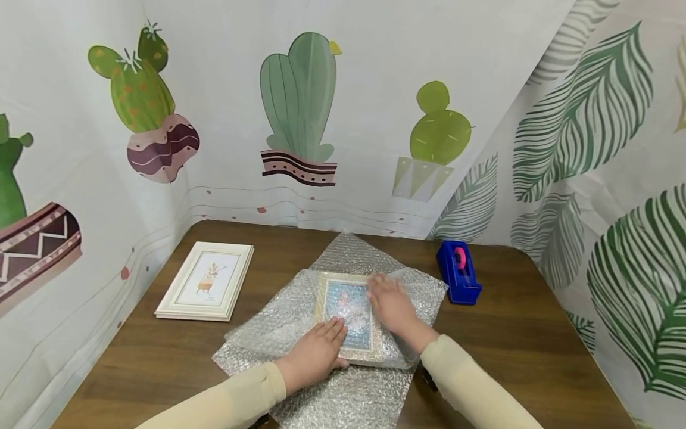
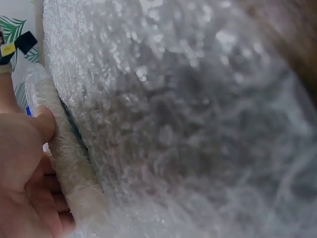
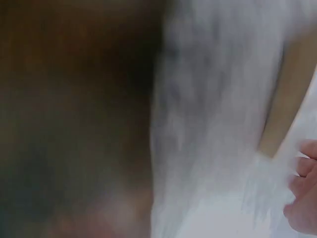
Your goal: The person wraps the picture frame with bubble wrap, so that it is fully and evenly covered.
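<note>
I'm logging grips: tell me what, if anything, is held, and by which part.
No grip shows: the left hand lies on the wrap over the frame, at lower left; the right hand, at upper right.

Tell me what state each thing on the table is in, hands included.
Bubble wrap: partly folded over, far corner unfolded.
Gold-edged frame: face up under the wrap.
White frame: face up, unwrapped.
Blue tape dispenser: upright, holding a pink roll.
Left hand: resting on the wrap.
Right hand: touching the wrap.
</note>
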Motion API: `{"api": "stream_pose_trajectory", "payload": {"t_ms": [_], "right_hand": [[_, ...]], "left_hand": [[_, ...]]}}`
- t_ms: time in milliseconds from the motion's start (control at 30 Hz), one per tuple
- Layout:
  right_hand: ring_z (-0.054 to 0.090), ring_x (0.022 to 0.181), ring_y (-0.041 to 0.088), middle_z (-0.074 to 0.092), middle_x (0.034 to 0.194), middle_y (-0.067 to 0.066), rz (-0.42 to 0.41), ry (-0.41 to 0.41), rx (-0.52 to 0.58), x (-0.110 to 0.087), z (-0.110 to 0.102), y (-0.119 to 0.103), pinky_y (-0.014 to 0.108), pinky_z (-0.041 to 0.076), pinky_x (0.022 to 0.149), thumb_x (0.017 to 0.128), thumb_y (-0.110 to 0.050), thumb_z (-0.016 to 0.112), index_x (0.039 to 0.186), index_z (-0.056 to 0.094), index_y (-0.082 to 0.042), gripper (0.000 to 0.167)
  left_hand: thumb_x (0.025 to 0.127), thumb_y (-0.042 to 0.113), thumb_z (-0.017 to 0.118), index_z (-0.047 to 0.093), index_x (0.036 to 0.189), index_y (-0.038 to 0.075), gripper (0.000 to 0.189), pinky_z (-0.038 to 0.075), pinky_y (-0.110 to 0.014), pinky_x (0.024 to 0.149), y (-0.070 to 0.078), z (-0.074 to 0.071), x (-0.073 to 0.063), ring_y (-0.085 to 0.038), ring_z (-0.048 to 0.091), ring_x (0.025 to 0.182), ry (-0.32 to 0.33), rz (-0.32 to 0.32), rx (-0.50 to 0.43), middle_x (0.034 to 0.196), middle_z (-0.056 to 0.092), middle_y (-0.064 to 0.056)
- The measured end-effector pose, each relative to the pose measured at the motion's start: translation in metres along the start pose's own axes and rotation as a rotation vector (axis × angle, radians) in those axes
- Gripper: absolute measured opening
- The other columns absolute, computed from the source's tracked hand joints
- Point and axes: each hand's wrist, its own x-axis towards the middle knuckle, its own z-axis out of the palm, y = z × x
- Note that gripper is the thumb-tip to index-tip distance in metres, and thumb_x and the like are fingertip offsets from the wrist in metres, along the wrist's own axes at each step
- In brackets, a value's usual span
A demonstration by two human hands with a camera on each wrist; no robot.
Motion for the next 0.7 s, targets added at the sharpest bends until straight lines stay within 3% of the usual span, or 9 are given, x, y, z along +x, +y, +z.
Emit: {"api": "stream_pose_trajectory", "payload": {"t_ms": [133, 267, 367, 567, 700], "right_hand": [[0.064, 0.128, 0.037, 0.072, 0.129, 0.016, 0.076, 0.103, -0.041, 0.012, -0.013, 0.023, 0.068, 0.024, 0.124, 0.105, -0.024, 0.056, 0.124, 0.072, -0.004, 0.032], [0.072, 0.110, 0.033, 0.080, 0.110, 0.010, 0.178, 0.097, -0.009, 0.019, -0.020, 0.042, 0.072, 0.025, 0.121, 0.101, -0.023, 0.064, 0.114, 0.078, -0.009, 0.024], [0.071, 0.110, 0.036, 0.079, 0.111, 0.012, 0.239, 0.046, 0.047, 0.021, -0.021, 0.054, 0.073, 0.030, 0.118, 0.099, -0.023, 0.067, 0.115, 0.077, -0.008, 0.024], [0.070, 0.111, 0.040, 0.074, 0.123, 0.019, 0.315, -0.045, 0.149, 0.022, -0.017, 0.072, 0.055, 0.055, 0.096, 0.096, -0.023, 0.070, 0.120, 0.073, -0.003, 0.031], [0.069, 0.110, 0.039, 0.073, 0.123, 0.020, 0.342, -0.095, 0.138, 0.023, -0.017, 0.081, 0.058, 0.052, 0.095, 0.096, -0.028, 0.071, 0.118, 0.072, -0.003, 0.034]], "left_hand": [[0.100, 0.052, 0.055, 0.057, 0.144, 0.002, 0.066, 0.049, -0.041, 0.115, -0.001, 0.000, -0.001, -0.029, 0.054, 0.143, -0.001, 0.002, -0.025, 0.152, 0.056, -0.015], [0.100, 0.052, 0.055, 0.057, 0.144, 0.002, 0.067, 0.048, -0.041, 0.116, -0.003, 0.001, -0.001, -0.029, 0.053, 0.143, 0.005, 0.010, -0.063, 0.152, 0.056, -0.015], [0.100, 0.052, 0.055, 0.057, 0.144, 0.002, 0.067, 0.047, -0.041, 0.117, -0.005, 0.002, -0.002, -0.029, 0.053, 0.144, 0.015, 0.019, -0.072, 0.153, 0.056, -0.015], [0.098, 0.054, 0.058, 0.059, 0.143, 0.003, 0.068, 0.048, -0.039, 0.115, -0.012, 0.003, -0.001, -0.027, 0.057, 0.140, 0.056, 0.043, -0.061, 0.149, 0.059, -0.014], [0.094, 0.057, 0.062, 0.059, 0.143, 0.005, 0.071, 0.048, -0.041, 0.115, -0.016, 0.002, 0.001, -0.025, 0.058, 0.138, 0.057, 0.044, -0.088, 0.148, 0.060, -0.011]]}}
